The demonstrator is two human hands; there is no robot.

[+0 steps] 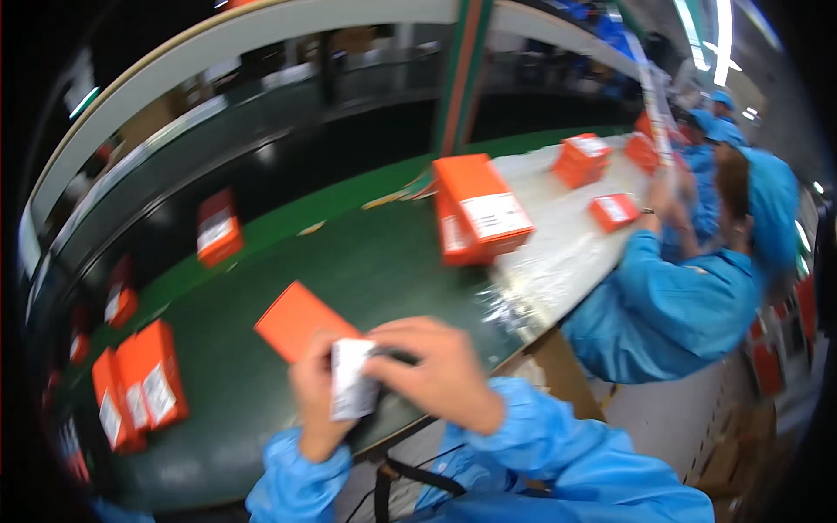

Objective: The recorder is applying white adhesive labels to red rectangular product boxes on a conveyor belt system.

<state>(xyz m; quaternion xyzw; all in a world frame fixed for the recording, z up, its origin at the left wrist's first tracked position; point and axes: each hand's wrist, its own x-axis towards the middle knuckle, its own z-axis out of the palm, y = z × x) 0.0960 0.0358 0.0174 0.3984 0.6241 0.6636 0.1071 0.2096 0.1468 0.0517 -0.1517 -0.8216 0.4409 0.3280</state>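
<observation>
Near the table's front edge, my left hand [316, 397] is closed around an orange box [301, 321]. The box tilts up and to the left, and a white printed label [350, 383] shows beside my fingers. Close against that label, my right hand [440, 370] is closed on a slim dark object [397, 354]. Blur and my fingers hide what kind of object it is. My thumb and fingertips lie at the label's right edge.
Several orange boxes [157, 375] stand at the left of the green table [235, 436]. Larger orange boxes [479, 209] are ahead, beside clear plastic sheeting [558, 235]. More boxes [218, 227] lie on the dark conveyor [288, 166]. A co-worker in blue [671, 296] is at right.
</observation>
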